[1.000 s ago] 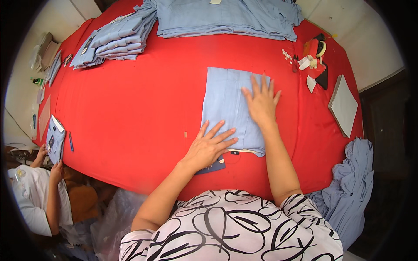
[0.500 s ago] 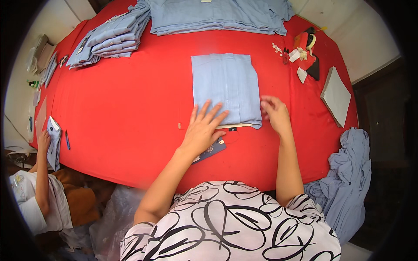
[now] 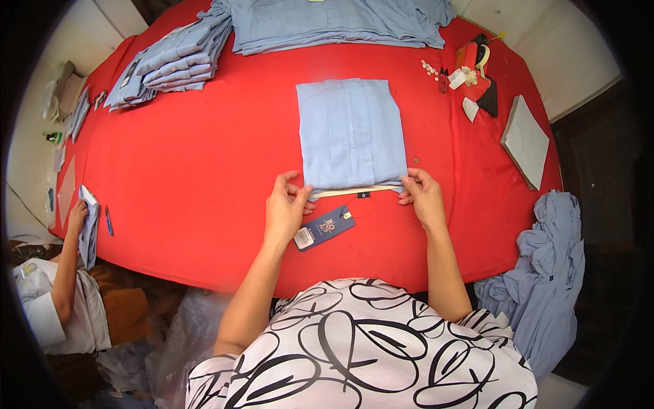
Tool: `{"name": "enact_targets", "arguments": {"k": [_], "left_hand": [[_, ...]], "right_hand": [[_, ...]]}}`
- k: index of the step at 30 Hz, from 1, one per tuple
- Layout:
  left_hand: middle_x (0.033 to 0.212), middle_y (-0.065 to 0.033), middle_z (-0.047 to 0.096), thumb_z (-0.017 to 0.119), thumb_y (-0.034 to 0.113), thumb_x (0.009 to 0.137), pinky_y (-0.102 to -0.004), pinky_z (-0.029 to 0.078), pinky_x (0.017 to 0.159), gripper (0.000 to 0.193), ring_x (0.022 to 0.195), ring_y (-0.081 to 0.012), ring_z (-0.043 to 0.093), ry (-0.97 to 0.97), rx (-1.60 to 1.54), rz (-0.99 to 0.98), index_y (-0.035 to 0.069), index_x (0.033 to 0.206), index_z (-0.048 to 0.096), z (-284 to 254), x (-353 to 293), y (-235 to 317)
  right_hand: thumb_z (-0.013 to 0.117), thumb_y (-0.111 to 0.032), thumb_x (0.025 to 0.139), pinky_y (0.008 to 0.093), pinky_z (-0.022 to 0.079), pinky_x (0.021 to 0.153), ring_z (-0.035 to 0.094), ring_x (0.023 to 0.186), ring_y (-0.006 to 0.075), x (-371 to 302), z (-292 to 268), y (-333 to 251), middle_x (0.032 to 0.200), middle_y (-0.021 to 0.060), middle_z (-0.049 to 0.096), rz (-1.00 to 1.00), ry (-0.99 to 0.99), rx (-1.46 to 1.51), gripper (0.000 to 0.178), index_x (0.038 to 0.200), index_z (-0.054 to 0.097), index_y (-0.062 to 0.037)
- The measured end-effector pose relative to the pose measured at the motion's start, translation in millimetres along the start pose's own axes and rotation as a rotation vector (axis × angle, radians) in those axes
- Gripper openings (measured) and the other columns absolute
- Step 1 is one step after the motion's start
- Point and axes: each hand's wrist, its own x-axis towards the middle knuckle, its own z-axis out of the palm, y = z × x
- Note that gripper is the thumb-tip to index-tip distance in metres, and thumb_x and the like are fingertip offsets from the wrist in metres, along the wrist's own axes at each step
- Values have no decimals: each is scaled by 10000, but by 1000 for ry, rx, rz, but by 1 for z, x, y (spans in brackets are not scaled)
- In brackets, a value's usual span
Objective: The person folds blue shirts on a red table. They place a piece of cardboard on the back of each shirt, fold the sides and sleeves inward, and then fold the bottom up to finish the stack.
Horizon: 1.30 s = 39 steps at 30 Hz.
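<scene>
A light blue shirt (image 3: 352, 136), folded into a rectangle, lies in front of me on the red-covered table (image 3: 204, 184). My left hand (image 3: 287, 204) pinches its near left corner between thumb and fingers. At the near right corner, my right hand (image 3: 422, 195) grips the fabric the same way. A pale strip of card or lining shows along the near edge between the hands. From that edge a dark blue hang tag (image 3: 325, 228) with a white label lies on the cloth, tied by a thin string.
Folded blue shirts (image 3: 177, 61) are stacked at the far left, beside a wide pile (image 3: 334, 27). Small white buttons (image 3: 429, 70), a tape roll (image 3: 483, 58) and a white pad (image 3: 525, 143) lie at right. Crumpled blue garments (image 3: 541, 273) hang off the right edge. A co-worker's hand (image 3: 79, 213) is at left.
My left hand has gone from lying flat on the shirt to pinching its near left corner, uncovering the hang tag. My right hand has come down onto the near right corner.
</scene>
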Motion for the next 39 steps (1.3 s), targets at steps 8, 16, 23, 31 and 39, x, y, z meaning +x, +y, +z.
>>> {"name": "enact_targets", "arguments": {"k": [8, 16, 23, 31, 39], "left_hand": [[789, -54, 623, 624, 122, 968, -241, 544, 581, 207, 667, -123, 658, 18, -180, 22, -15, 1098, 540, 3, 8, -10], [783, -43, 626, 632, 157, 975, -240, 529, 590, 177, 647, -103, 628, -76, -38, 16, -11, 1013, 591, 1, 6, -7], [720, -40, 625, 645, 217, 975, -242, 528, 603, 242, 652, -100, 630, -61, -34, 0, -12, 898, 626, 0, 7, -11], [660, -40, 602, 670, 254, 956, -253, 518, 588, 308, 624, -97, 611, -65, 101, -4, 3, 794, 595, 0, 4, -3], [655, -36, 580, 735, 234, 902, -261, 503, 537, 304, 584, -101, 593, -23, 209, 41, 4, 792, 569, 1, 3, -3]], "right_hand": [[645, -194, 960, 234, 544, 558, 584, 628, 85, 0, 5, -3, 802, 46, 585, -11, 2, -19, 262, 1077, 615, 39], [657, -199, 957, 237, 565, 565, 593, 647, 96, -1, 8, -6, 943, 64, 516, -65, 0, -202, 275, 892, 597, 61], [637, -201, 972, 252, 573, 566, 605, 648, 111, -1, 8, -9, 942, 70, 484, -34, -4, -239, 306, 846, 583, 72], [599, -199, 995, 274, 575, 546, 615, 625, 134, 2, 8, -1, 943, 91, 478, -79, 10, -251, 335, 809, 530, 71], [616, -165, 980, 285, 559, 525, 631, 633, 146, 2, 10, -7, 944, 99, 491, -104, 20, -407, 272, 853, 523, 57]]}}
